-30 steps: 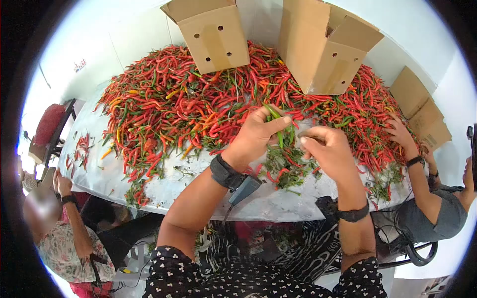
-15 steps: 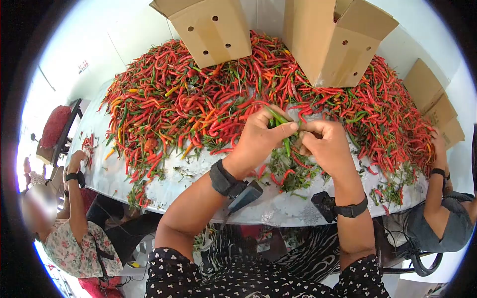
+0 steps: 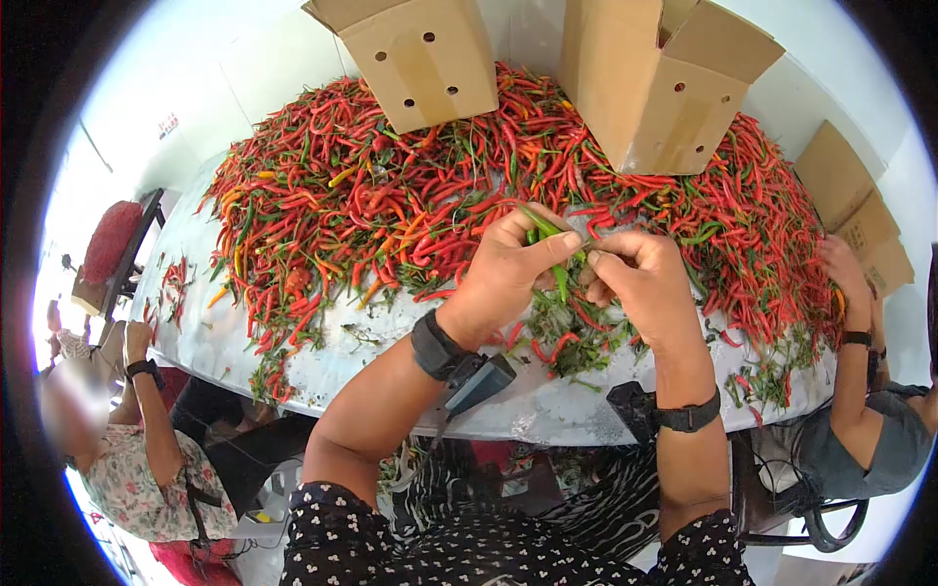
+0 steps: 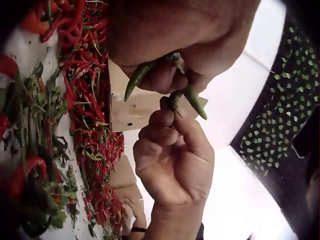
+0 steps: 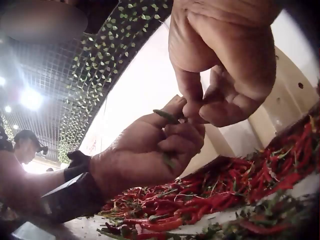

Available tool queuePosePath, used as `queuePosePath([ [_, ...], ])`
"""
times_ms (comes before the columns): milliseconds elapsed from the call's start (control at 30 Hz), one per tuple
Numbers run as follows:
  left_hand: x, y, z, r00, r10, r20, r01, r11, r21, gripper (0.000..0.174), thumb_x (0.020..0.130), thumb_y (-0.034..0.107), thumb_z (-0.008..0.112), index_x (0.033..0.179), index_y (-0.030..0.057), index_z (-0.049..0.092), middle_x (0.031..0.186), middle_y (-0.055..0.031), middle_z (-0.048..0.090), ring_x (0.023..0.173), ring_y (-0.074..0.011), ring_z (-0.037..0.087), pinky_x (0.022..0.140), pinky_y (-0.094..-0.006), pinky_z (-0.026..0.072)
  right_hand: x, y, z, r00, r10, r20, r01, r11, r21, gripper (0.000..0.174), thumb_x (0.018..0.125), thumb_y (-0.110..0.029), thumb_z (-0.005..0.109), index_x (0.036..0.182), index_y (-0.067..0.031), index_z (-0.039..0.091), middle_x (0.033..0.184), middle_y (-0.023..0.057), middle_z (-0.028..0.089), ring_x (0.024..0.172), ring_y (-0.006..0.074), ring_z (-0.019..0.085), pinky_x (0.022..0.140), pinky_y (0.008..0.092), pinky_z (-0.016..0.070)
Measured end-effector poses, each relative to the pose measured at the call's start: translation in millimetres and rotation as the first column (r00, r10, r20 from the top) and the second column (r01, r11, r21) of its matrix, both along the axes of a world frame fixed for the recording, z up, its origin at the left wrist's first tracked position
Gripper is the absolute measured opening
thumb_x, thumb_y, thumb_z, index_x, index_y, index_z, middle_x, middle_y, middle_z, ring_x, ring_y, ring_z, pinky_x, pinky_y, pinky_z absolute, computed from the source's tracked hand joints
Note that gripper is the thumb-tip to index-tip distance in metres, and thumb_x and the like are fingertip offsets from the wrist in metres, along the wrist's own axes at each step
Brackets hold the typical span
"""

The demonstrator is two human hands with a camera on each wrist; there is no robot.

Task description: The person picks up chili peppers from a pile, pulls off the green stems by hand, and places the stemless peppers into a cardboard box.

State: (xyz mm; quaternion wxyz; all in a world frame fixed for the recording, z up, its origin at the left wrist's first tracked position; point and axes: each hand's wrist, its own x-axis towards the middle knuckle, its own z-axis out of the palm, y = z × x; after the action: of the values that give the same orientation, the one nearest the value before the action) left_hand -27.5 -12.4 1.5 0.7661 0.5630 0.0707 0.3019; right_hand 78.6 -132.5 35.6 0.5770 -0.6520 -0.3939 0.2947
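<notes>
The left hand grips several green chillies, their tips poking out past the thumb and below the fingers. Right beside it, the right hand pinches with thumb and forefinger at the end of a green piece. In the left wrist view the fingertips of the right hand meet a dark green chilli under the left hand. The right wrist view shows both hands together, a green tip between them. Below them lie green stems and leaves with some red chillies.
A wide heap of red chillies covers the back of the table. Two cardboard boxes stand in the heap. One person sits at the left, another at the right, with a hand at the heap.
The right hand has moved left to meet the green chillies in the left hand. The person at the right has shifted a hand at the heap's edge. The head view has shifted slightly.
</notes>
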Motion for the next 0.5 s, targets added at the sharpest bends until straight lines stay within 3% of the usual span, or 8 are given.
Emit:
queuePosePath([
  [33,0.5,-0.3,-0.1,1.0,-0.008,0.007,0.009,0.995,-0.102,0.006,0.084,0.012,0.06,0.085,0.0082,0.055,0.067,0.004,0.05,0.054,-0.0026,0.041,0.046,-0.0181,0.0291,0.4,1.1,-0.4,1.0,0.004,0.0,-0.004,1.0,0.0,0.013,0.081,-0.008,0.057,0.081,0.0045,0.062,0.068,0.0057,0.06,0.055,0.0096,0.055,0.05,0.0223,0.0441],
  [100,0.3,0.7,0.5,0.999,-0.027,0.027,0.03,0.988,-0.149,0.006,0.084,0.012,0.06,0.085,0.0084,0.055,0.067,0.0039,0.049,0.054,-0.0025,0.041,0.046,-0.0181,0.0287,-1.1,4.2,-2.0,0.986,-0.001,-0.169,0.017,0.996,0.09,0.013,0.075,-0.004,0.057,0.081,0.0063,0.062,0.068,0.007,0.062,0.057,0.01,0.058,0.052,0.023,0.0468],
  [167,0.4,2.3,-0.4,0.998,-0.048,0.046,0.056,0.979,-0.196,0.006,0.083,0.012,0.06,0.084,0.0087,0.055,0.067,0.0039,0.049,0.053,-0.0025,0.041,0.046,-0.0181,0.0282,-3.7,7.5,-2.1,0.987,0.0,-0.163,0.016,0.995,0.097,0.012,0.074,-0.003,0.058,0.08,0.0064,0.062,0.067,0.0073,0.062,0.058,0.0103,0.059,0.052,0.0235,0.0468],
  [233,1.0,3.8,-1.7,0.999,0.037,0.028,-0.031,0.982,-0.188,0.013,0.081,0.013,0.064,0.082,0.0055,0.055,0.068,0.0005,0.054,0.051,-0.0039,0.043,0.045,-0.0193,0.0321,-5.4,11.1,-5.9,0.988,-0.001,-0.157,0.018,0.995,0.102,0.012,0.073,-0.003,0.058,0.079,0.0065,0.063,0.066,0.0075,0.063,0.059,0.0106,0.06,0.053,0.024,0.0469],
  [300,2.3,-0.9,-0.1,0.995,0.094,-0.032,-0.098,0.985,-0.142,0.012,0.081,0.013,0.064,0.081,0.0054,0.055,0.067,0.0012,0.053,0.051,-0.0039,0.042,0.044,-0.0193,0.0313,-5.4,15.8,-13.9,0.977,-0.106,0.182,0.08,0.986,0.145,0.011,0.072,-0.003,0.061,0.078,0.0064,0.062,0.066,0.0083,0.063,0.061,0.012,0.061,0.055,0.0245,0.0471],
  [367,2.1,-2.1,3.2,0.984,0.154,-0.087,-0.161,0.983,-0.09,0.012,0.082,0.013,0.064,0.08,0.0053,0.055,0.065,0.0019,0.051,0.05,-0.0039,0.041,0.044,-0.0193,0.0305,-6.6,15.9,-14.2,0.965,-0.125,0.231,0.091,0.984,0.153,0.012,0.072,-0.004,0.061,0.078,0.0063,0.062,0.067,0.0087,0.064,0.061,0.0116,0.061,0.055,0.0245,0.0471],
  [467,1.3,1.1,3.0,0.991,0.113,-0.073,-0.123,0.978,-0.167,0.014,0.083,0.015,0.063,0.079,0.0045,0.054,0.061,0.0029,0.048,0.049,-0.004,0.039,0.043,-0.0198,0.0289,-7.7,16.5,-16.8,0.948,-0.147,0.283,0.099,0.979,0.176,0.012,0.072,-0.004,0.061,0.078,0.0059,0.061,0.067,0.0087,0.064,0.061,0.0102,0.06,0.056,0.0243,0.0469],
  [500,1.5,3.8,-0.7,0.998,0.035,-0.044,-0.044,0.978,-0.206,0.011,0.084,0.016,0.061,0.081,0.0065,0.055,0.063,0.0029,0.048,0.049,-0.0039,0.039,0.043,-0.0194,0.0277,-7.7,16.6,-17.5,0.946,-0.151,0.286,0.098,0.976,0.193,0.01,0.073,-0.003,0.06,0.078,0.0055,0.061,0.066,0.0083,0.063,0.06,0.0093,0.059,0.055,0.0241,0.0468],
])
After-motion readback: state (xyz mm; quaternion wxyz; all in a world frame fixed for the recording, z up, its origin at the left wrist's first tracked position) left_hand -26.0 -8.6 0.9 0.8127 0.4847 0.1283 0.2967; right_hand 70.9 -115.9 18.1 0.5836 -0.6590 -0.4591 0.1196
